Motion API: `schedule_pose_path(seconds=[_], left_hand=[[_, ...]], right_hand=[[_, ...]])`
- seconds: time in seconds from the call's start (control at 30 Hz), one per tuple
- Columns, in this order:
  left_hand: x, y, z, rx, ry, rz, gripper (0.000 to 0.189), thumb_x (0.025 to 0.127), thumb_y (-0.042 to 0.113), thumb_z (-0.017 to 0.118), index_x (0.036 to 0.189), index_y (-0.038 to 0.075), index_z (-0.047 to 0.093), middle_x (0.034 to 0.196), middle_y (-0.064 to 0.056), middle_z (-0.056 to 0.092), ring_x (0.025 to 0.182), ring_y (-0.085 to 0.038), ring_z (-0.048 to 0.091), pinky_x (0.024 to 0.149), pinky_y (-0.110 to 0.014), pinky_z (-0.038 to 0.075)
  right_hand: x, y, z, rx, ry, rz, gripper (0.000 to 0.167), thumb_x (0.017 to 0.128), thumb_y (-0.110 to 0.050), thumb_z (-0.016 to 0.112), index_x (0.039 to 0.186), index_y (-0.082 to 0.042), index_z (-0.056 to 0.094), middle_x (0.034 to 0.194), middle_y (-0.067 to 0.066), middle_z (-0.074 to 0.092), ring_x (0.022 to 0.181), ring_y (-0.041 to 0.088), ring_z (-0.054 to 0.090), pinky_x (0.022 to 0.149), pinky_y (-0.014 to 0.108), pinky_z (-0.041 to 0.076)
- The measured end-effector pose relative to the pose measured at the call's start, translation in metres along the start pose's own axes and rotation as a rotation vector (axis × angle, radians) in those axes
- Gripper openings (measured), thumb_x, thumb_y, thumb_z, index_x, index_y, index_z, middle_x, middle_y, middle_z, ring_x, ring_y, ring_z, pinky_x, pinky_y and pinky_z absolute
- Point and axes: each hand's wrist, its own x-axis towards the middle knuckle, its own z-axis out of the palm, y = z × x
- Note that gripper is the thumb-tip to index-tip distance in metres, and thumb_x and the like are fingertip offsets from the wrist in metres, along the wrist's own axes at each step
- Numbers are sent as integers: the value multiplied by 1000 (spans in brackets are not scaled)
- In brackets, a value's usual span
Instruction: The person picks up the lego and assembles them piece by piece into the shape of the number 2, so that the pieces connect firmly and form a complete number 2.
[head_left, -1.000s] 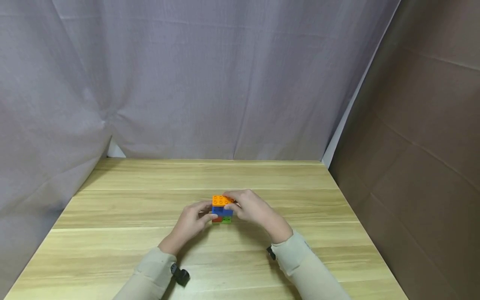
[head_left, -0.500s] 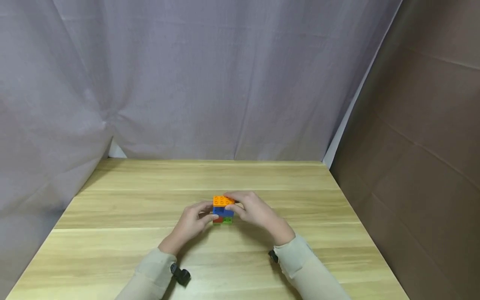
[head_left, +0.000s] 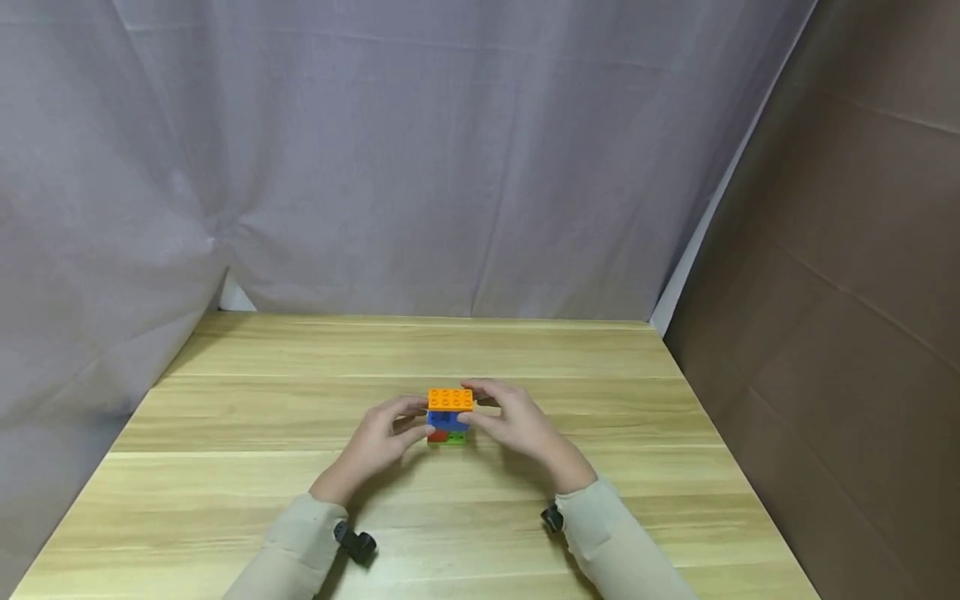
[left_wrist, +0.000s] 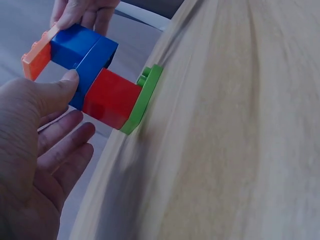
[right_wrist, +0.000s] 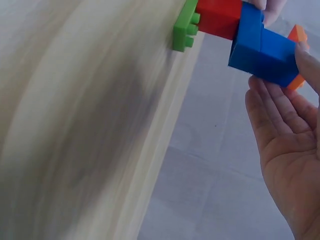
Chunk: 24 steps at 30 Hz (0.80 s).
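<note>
A stack of toy building bricks stands mid-table, between both hands in the head view. At its base is a flat green plate (left_wrist: 142, 102) with a red brick (left_wrist: 111, 97) on one end. Above come a lower blue brick (left_wrist: 90, 72), an upper blue brick (left_wrist: 75, 44) set off to one side, and an orange plate (head_left: 450, 400) on top. My left hand (head_left: 382, 437) pinches the lower blue brick, thumb on the near face. My right hand (head_left: 521, 425) holds the upper blue brick just under the orange plate, its thumb in front and fingers behind.
The stack rests on a wood-grain table (head_left: 285, 408). A grey curtain (head_left: 375, 167) hangs along the back edge, and a brown cloth panel (head_left: 840, 292) rises on the right. Black wrist cameras sit at both cuffs.
My right hand has slid slightly right, off the orange plate's end, so its whole studded top now shows. My left hand keeps its hold, and the stack stays in place.
</note>
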Motion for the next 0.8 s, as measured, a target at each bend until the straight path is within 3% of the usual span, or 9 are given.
schedule_pose_path(seconds=[0.23,0.43,0.63,0.8], left_hand=[[-1,2,-2,63,9,11,32,90,21,78,121,23,69,119,8,69,113,-15,66,97,-30,54],[-2,1,-2,40,-5,21,38,89,16,78,125,18,67,122,2,69,112,-19,67,96,-31,55],[-1,0,-3,97,-2,6,35,91,22,77,124,23,68,120,10,69,112,-11,66,96,-28,54],[-1,0,-4,101,6,22,34,90,24,78,123,23,69,117,9,71,106,-11,68,93,-27,56]], right_hand=[[-3,10,1,93,2,-31,46,93,-29,75,133,-12,62,125,1,67,111,14,66,95,34,56],[-7,15,4,201,9,0,46,91,-24,77,133,-11,62,124,3,68,108,16,68,93,31,56],[-8,18,6,202,13,16,40,92,-28,75,128,-14,65,123,2,68,107,18,68,93,34,57],[-6,20,6,169,27,14,39,93,-33,73,126,-14,67,119,-2,70,102,11,68,90,30,57]])
